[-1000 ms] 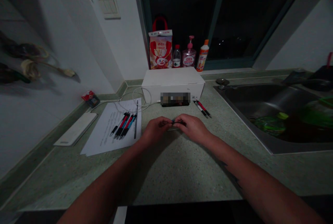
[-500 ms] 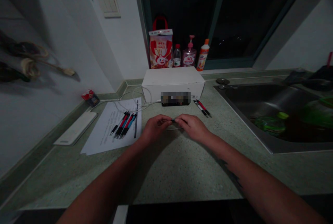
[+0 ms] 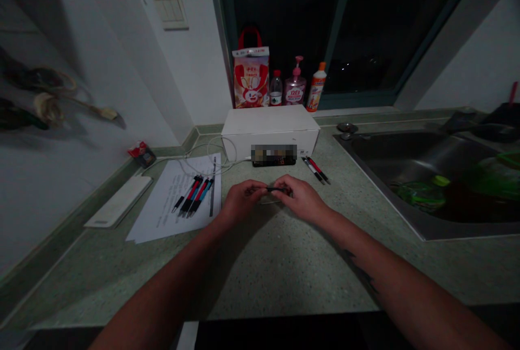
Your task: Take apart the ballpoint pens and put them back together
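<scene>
The speckled green tabletop [image 3: 284, 263] carries paper [image 3: 170, 203] at left, a white box [image 3: 270, 128] far, and two pens [image 3: 317, 169] right of it.

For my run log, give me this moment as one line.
left hand: grips pen | right hand: grips same pen | over: countertop | nearby: pens on paper, white box

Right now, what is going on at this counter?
A person at the green counter holds a thin dark pen level between both hands, just above the surface. The left hand pinches one end, the right hand the other. The light is too dim to tell whether the pen is whole. To the left, several pens lie on a sheet of paper; two more pens lie near the white box.
</scene>
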Demonstrator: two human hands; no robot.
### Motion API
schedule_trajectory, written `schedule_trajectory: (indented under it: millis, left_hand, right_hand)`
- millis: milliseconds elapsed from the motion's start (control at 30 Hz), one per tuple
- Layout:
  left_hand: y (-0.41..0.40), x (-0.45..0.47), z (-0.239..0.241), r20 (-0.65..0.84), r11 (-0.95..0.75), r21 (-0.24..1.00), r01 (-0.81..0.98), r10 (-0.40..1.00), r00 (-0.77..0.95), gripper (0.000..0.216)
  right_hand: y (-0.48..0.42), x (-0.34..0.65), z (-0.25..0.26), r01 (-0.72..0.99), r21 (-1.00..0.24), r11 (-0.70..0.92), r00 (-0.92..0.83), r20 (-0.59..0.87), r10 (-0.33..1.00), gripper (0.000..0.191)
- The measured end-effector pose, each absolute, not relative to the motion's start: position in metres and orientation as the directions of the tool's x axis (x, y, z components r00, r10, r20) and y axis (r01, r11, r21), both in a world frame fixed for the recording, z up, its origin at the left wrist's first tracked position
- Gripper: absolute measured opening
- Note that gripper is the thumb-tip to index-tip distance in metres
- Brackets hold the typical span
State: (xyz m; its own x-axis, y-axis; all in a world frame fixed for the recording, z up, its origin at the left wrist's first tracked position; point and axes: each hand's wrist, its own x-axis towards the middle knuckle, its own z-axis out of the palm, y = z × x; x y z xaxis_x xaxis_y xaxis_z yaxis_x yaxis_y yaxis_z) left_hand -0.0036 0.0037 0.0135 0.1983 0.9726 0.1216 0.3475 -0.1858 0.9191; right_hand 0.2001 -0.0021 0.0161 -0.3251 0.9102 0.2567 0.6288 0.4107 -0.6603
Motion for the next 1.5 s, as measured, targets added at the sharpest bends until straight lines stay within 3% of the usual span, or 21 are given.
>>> schedule_trajectory:
  millis: [67,167,233,333,567,667,900,1000,1100,1200,1300,1400,1500]
  left_hand:
    - [0.004,-0.003,0.013,0.122,-0.188,0.922,0.339,0.971,0.206,0.012]
    - [0.005,-0.003,0.012,0.125,-0.189,0.916,0.355,0.973,0.195,0.013]
    - [0.006,-0.003,0.012,0.128,-0.189,0.910,0.369,0.975,0.182,0.016]
    - [0.005,-0.004,0.012,0.126,-0.187,0.908,0.374,0.975,0.181,0.019]
    - [0.004,-0.004,0.013,0.128,-0.190,0.911,0.367,0.974,0.187,0.016]
    - [0.003,-0.004,0.014,0.121,-0.187,0.911,0.368,0.973,0.195,0.015]
    - [0.002,-0.002,0.018,0.112,-0.174,0.914,0.368,0.977,0.183,0.014]
    - [0.002,-0.003,0.018,0.113,-0.178,0.920,0.349,0.974,0.198,0.015]
    - [0.002,-0.004,0.015,0.112,-0.191,0.906,0.378,0.969,0.222,0.014]
    - [0.001,-0.003,0.010,0.114,-0.257,0.840,0.477,0.944,0.308,0.014]
    - [-0.003,-0.001,0.006,0.128,-0.408,0.693,0.594,0.881,0.456,0.015]
    - [-0.007,0.001,0.004,0.138,-0.532,0.583,0.614,0.810,0.570,0.015]
    - [-0.008,0.001,0.005,0.148,-0.625,0.515,0.586,0.739,0.658,0.015]
  right_hand:
    - [-0.002,0.200,0.016,0.643,-0.631,0.434,-0.351,0.262,0.899,0.020]
    - [-0.001,0.200,0.016,0.641,-0.641,0.422,-0.329,0.267,0.906,0.013]
    - [-0.001,0.200,0.016,0.635,-0.657,0.406,-0.299,0.275,0.914,0.022]
    - [-0.002,0.200,0.016,0.631,-0.649,0.425,-0.320,0.281,0.905,0.010]
    - [-0.001,0.201,0.014,0.634,-0.659,0.405,-0.309,0.265,0.914,0.021]
    - [-0.001,0.201,0.015,0.646,-0.636,0.423,-0.329,0.268,0.906,0.009]
    - [-0.001,0.201,0.016,0.643,-0.649,0.406,-0.315,0.260,0.913,0.018]
    - [-0.002,0.200,0.018,0.662,-0.622,0.418,-0.341,0.247,0.907,0.010]
    - [-0.002,0.201,0.020,0.691,-0.584,0.426,-0.362,0.230,0.903,0.023]
    - [0.000,0.203,0.020,0.722,-0.569,0.394,-0.332,0.214,0.919,0.027]
    - [0.002,0.206,0.018,0.774,-0.522,0.359,-0.316,0.172,0.933,0.020]
    - [0.002,0.207,0.016,0.814,-0.442,0.378,-0.370,0.107,0.923,0.008]
    - [0.001,0.207,0.014,0.828,-0.388,0.406,-0.414,0.065,0.908,0.010]
